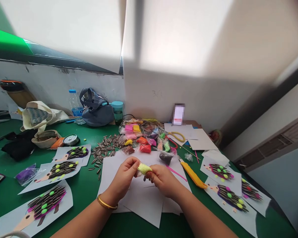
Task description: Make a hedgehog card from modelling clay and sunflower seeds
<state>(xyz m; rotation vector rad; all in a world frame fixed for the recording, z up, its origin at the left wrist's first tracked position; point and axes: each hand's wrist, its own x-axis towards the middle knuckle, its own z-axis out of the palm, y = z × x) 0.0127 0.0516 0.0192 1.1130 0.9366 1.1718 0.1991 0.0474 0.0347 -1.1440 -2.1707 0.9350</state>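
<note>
My left hand (126, 173) and my right hand (165, 178) meet over the white paper sheets (144, 201) in the middle of the table. Between their closed fingertips is a pale yellow lump of modelling clay (144, 169), pinched from both sides. A small dark bit shows under my right fingers, too hidden to name. Just beyond lie a dark packet of clay (166, 158) and a red packet of clay (145, 148). Sunflower seeds (106, 147) are scattered to the left of the sheets. A yellow utility knife (193, 173) rests right of my right hand.
Hedgehog pictures of seeds and clay lie at the left (48, 203) and right (229, 198). Scissors (176, 136), a phone (178, 114), a grey-blue bag (97, 112), a water bottle (75, 104) and a teal-lidded cup (118, 112) stand or lie at the back.
</note>
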